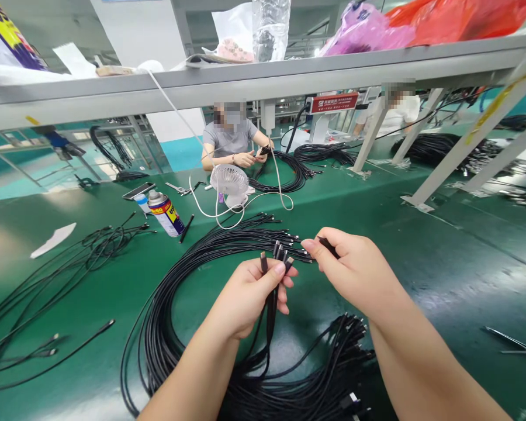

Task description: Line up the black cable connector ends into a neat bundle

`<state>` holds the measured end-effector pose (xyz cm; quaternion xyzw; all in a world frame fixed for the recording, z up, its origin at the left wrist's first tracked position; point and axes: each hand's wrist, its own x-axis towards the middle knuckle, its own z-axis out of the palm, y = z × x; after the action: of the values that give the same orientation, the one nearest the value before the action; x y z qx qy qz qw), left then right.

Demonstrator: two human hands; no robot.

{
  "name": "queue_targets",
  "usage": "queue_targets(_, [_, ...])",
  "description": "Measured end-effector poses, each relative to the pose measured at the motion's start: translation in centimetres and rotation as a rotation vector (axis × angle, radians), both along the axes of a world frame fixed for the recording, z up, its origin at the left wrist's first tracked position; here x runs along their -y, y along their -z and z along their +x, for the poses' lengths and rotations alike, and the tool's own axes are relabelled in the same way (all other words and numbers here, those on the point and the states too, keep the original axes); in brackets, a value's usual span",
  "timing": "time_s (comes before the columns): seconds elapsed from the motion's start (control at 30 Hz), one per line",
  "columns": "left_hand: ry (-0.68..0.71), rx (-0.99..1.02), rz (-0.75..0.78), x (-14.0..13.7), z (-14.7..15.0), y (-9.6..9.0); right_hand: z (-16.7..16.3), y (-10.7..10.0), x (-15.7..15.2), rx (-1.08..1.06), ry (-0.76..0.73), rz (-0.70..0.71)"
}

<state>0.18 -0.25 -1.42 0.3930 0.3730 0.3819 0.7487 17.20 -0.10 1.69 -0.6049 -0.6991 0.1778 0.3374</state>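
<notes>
Closed around several black USB cables (269,316), my left hand (263,286) has their metal-tipped plugs sticking up past the thumb and fingers. To its right, at about the same height, my right hand (350,257) is pinched shut on a small dark piece (328,247); the fingers cover most of it, so its kind cannot be made out. A large curved bundle of black cables (158,316) lies on the green table around my left forearm, with its plug ends just behind my hands. More cable ends (350,333) lie heaped between my forearms.
A white fan (230,184), a spray can (166,213) and a phone (139,190) stand or lie beyond the bundle. Loose cables (92,245) spread at left; tweezers (515,342) lie at right. A shelf (245,73) spans overhead. Across the table a co-worker (230,140) handles cables.
</notes>
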Motion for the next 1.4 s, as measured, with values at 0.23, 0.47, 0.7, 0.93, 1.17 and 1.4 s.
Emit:
queue_targets(0.23, [0.041,0.096,-0.045,0.0,-0.4,-0.3,0.0,-0.3,0.4,-0.067,-0.046,0.206])
queue_targets(0.47, [0.089,0.138,-0.087,-0.1,-0.6,-0.4,-0.2,-0.6,1.1,-0.155,-0.238,0.036])
queue_targets(0.7, [0.11,0.141,-0.097,0.0,-0.6,-0.5,-0.4,-0.4,0.6,-0.178,-0.312,0.066])
queue_targets(0.93, [0.125,0.135,-0.093,0.1,-0.4,-0.3,-0.3,-0.3,0.4,-0.177,-0.312,0.079])
queue_targets(1.17, [0.116,0.091,-0.112,0.1,-0.3,-0.5,-0.2,0.1,0.4,-0.113,-0.295,0.146])
queue_targets(1.4, [0.046,0.041,-0.116,0.1,0.0,-0.3,-0.4,0.5,0.5,-0.079,-0.291,0.155])
